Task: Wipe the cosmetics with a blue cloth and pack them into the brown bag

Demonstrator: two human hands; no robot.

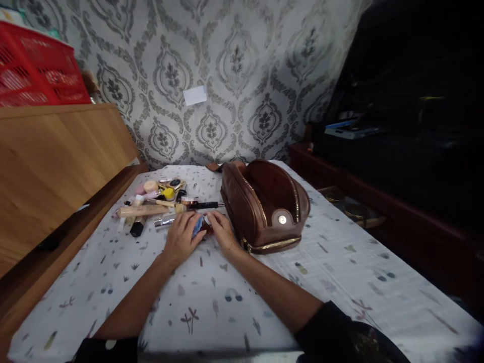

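My left hand [179, 239] rests low over the cloth, with its fingers closed around a small blue item [197, 226]. Right beside it, my right hand [224, 234] is closed, fingertips at a small white piece and a reddish-brown part [207, 229] next to the blue one. Fingers hide most of these, so their kind cannot be told. A brown leather toiletry bag [242, 201] stands unzipped just right of my right hand. Left of my hands lies a pile of cosmetics, with a beige tube [141, 210], a yellow-capped container [168, 193] and a black pencil [206, 205].
A white patterned cloth [212, 312] covers the surface. A wooden panel [64, 166] borders the left, with a red plastic basket [41, 68] on top. Patterned wallpaper closes off the back. Dark furniture with an open drawer [351, 209] stands at the right.
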